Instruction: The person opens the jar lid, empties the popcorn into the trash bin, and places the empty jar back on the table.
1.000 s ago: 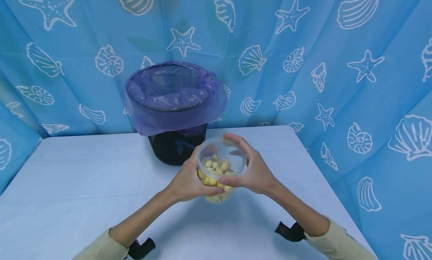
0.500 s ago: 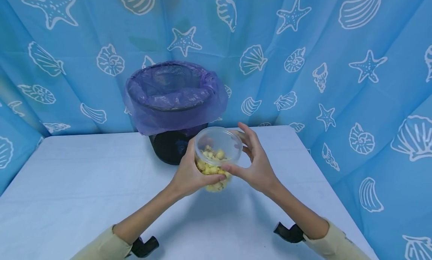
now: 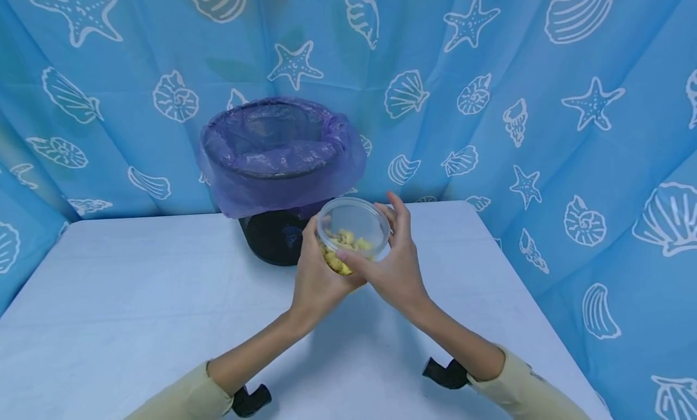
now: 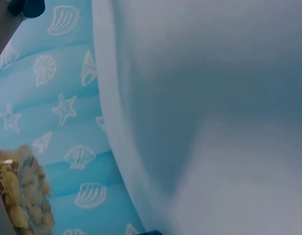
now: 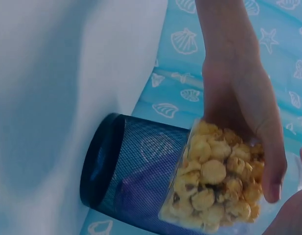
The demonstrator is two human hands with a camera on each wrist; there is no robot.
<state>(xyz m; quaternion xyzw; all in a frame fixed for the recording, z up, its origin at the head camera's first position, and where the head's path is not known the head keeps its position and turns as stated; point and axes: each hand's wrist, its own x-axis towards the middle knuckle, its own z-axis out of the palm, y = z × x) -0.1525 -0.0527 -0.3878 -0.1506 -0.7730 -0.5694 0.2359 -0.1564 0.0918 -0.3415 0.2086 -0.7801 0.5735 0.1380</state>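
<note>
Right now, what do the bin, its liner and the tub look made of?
Bin: dark mesh, likely coated metal, though plastic is possible; the fine grid shows purple through it.
Liner: thin, glossy plastic film; crinkled, see-through, with bright highlights.
Tub: smooth and clear, probably plastic rather than glass, given its slightly cloudy look; popcorn shows through its wall.

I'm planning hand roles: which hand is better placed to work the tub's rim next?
Probably the right hand: its thumb lies at the rim, while the left hand grips the tub lower.
</note>
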